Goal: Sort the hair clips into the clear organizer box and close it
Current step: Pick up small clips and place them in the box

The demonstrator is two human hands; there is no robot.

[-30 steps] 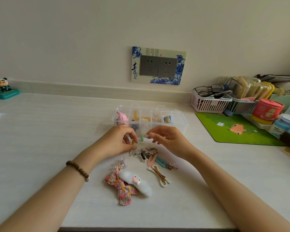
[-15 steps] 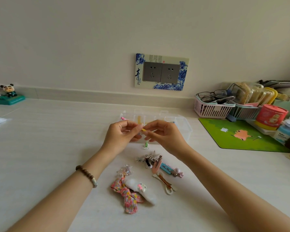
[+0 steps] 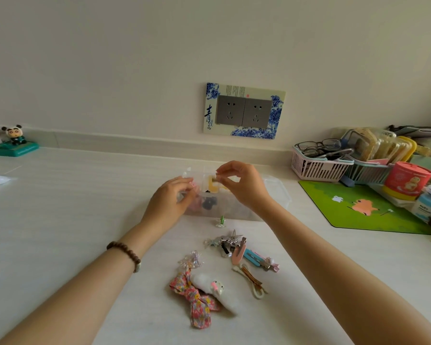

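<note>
- right now the right hand point(image 3: 244, 188) is hovering over the back row of the box point(image 3: 276, 195), thumb and forefinger pinching something small; it is too tiny to name, though a slim clip seems likely.
- the left hand point(image 3: 169, 202) is resting at the box's left front corner, fingers curled against the wall; whether it is gripping anything, i cannot tell.
- the box is sitting open toward the back of the tabletop, its long axis running left to right, with a yellow clip point(image 3: 213, 184) lying in the compartment just under the pinch.
- so the drop looks like a straight move down, and the right hand is the nearer one.
- the unsorted clips point(image 3: 234, 245) are lying near the front edge, between the forearms: a green clip point(image 3: 222, 220) just before the box, a floral bow point(image 3: 197, 300) and a plush clip point(image 3: 209, 285) nearest.
- sorting looks roughly midway; the lid is not yet shut.
</note>
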